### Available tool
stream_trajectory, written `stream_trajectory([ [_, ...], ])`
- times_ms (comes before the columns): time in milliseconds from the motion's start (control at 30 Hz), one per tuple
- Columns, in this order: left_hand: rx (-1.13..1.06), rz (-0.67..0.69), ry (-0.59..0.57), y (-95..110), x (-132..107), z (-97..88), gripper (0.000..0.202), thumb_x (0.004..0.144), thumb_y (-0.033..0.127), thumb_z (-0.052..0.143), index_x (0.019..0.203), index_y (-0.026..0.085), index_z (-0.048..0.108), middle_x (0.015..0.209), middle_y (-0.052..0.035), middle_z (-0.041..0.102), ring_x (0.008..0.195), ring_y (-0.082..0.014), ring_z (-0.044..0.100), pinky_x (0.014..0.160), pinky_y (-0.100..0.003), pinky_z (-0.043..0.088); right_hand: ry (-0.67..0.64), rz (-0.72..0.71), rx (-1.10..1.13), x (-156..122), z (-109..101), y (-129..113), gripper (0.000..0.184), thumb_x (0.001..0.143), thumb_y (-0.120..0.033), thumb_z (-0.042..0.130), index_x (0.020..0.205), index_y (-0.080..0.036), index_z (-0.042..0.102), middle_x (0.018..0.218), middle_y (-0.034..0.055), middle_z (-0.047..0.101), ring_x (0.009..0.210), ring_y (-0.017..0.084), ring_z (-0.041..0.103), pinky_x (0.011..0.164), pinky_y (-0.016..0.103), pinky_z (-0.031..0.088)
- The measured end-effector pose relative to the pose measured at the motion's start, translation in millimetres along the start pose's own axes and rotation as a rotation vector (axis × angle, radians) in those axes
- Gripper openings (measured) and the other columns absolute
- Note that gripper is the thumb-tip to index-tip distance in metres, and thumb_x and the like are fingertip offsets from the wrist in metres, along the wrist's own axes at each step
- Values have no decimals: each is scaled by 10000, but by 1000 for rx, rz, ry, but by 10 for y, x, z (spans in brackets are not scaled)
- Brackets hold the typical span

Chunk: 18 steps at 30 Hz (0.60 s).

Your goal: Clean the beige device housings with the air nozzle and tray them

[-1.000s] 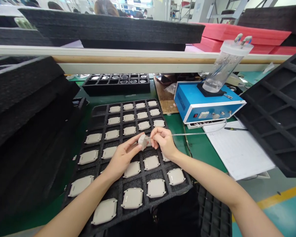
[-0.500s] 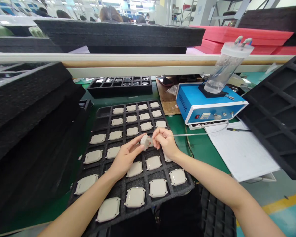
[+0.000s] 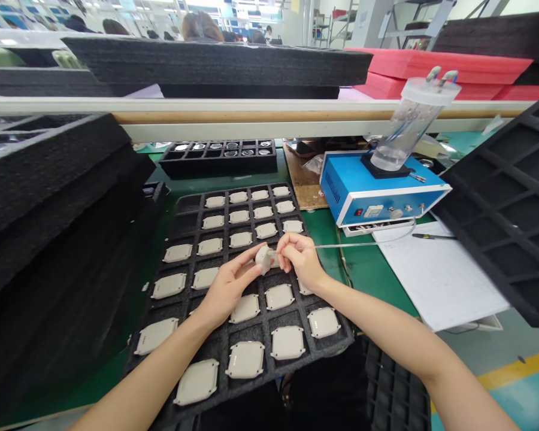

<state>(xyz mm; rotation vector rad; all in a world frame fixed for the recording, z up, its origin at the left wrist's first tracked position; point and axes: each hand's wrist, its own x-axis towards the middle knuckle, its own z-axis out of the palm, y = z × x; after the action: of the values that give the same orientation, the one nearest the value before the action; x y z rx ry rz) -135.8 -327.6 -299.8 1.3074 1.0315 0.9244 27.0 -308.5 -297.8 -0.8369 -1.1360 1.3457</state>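
— Grip?
— Both clamped: our left hand (image 3: 227, 287) pinches the part (image 3: 265, 259) over the tray (image 3: 184, 206); our right hand (image 3: 302, 258) grips the tube (image 3: 359, 244), lying crosswise, tip at the part's right side.

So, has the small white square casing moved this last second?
No. The casing stays over the same cell of the black foam tray, held in the left hand.
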Motion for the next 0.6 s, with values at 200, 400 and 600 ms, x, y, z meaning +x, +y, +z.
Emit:
stream_trajectory([
  [200, 18, -2, 2, -8, -1, -5, 561, 777, 407, 638, 1275, 176, 528, 1329, -95, 539, 1235, -289, 472, 1063, -417, 339, -3, 1, -6, -1, 3, -2, 67, 619, -190, 459, 575, -172, 507, 381, -69, 492, 317, 55, 375, 358, 177, 292],
  [400, -18, -15, -3, -26, 4, -17, 530, 782, 376, 646, 1267, 196, 531, 1340, -74, 532, 1253, -267, 456, 1077, -382, 324, -6, -9, -14, 0, -4, 3, 59, 617, -187, 462, 594, -170, 514, 394, -63, 501, 324, 58, 387, 366, 180, 310],
  [600, 12, -18, 6, -9, 2, -9, 555, 774, 410, 645, 1272, 195, 532, 1342, -85, 528, 1235, -283, 475, 1058, -396, 351, -5, 2, -24, 0, -2, -1, 63, 612, -187, 455, 587, -173, 511, 390, -69, 494, 326, 59, 381, 366, 178, 307],
])
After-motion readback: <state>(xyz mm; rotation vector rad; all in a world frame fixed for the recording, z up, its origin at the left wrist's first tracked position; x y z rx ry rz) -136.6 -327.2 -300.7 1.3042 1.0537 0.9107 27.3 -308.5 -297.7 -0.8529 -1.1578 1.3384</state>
